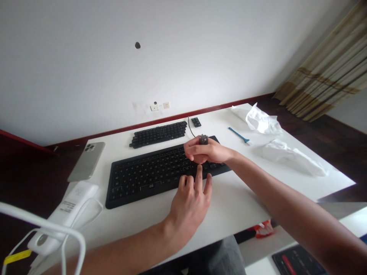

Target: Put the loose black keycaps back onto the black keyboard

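A black keyboard (149, 172) lies across the white table, its keycaps off and the bare key sockets showing over most of it. My right hand (210, 150) is closed above its right part, fingers curled around a small dark block (203, 139) whose pale, bumpy top sticks up; its exact kind is unclear. My left hand (190, 198) rests at the keyboard's near edge, fingers apart, the extended index finger reaching under the right hand. Behind the keyboard, loose black keycaps (159, 133) lie in rows, and a smaller keycap group (196, 122) sits beside the cable.
A phone (87, 160) and a white power strip (67, 214) with cords occupy the left side. On the right are a blue brush-like tool (238, 135) and two crumpled white sheets, one farther back (262, 120), one nearer (295, 154). A wall stands behind the table.
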Motion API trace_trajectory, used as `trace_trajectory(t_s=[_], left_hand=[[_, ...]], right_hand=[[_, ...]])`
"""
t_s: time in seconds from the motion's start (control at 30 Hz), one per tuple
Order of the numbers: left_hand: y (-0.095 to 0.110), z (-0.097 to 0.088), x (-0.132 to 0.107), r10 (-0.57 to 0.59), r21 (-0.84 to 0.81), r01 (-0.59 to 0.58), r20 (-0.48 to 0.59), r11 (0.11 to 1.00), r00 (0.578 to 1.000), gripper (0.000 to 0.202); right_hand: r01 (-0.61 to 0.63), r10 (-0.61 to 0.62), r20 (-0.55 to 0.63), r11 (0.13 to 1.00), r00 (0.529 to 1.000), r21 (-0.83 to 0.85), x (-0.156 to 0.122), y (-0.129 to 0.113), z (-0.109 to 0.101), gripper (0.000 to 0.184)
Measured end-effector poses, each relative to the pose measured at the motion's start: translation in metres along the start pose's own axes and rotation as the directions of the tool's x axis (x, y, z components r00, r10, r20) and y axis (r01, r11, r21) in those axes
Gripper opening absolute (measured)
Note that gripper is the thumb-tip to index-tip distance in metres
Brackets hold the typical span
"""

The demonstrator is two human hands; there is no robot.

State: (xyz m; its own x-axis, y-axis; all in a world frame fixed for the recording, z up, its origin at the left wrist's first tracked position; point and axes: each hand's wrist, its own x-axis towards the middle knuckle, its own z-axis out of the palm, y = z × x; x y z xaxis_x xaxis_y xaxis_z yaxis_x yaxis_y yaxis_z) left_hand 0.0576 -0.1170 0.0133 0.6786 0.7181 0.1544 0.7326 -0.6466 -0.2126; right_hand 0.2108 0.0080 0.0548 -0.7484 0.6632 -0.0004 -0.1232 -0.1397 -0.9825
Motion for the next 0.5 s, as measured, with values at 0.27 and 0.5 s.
trace_trajectory(t_s=[0.27,0.5], left_hand=[[-0.001,0.001,0.0,0.015,-0.017,-0.015,-0.019,1.0,1.0,0.049],[-0.003,0.0,0.001,0.012,-0.014,-0.012,0.006,1.0,1.0,0.049]], right_hand=[[0.028,-0.081,0.168,0.954,0.982,0.299,0.0,0.021,-0.039,0.031],[0.139,-0.195,0.121,0.919,0.973,0.369,0.002,0.024,-0.041,0.033]])
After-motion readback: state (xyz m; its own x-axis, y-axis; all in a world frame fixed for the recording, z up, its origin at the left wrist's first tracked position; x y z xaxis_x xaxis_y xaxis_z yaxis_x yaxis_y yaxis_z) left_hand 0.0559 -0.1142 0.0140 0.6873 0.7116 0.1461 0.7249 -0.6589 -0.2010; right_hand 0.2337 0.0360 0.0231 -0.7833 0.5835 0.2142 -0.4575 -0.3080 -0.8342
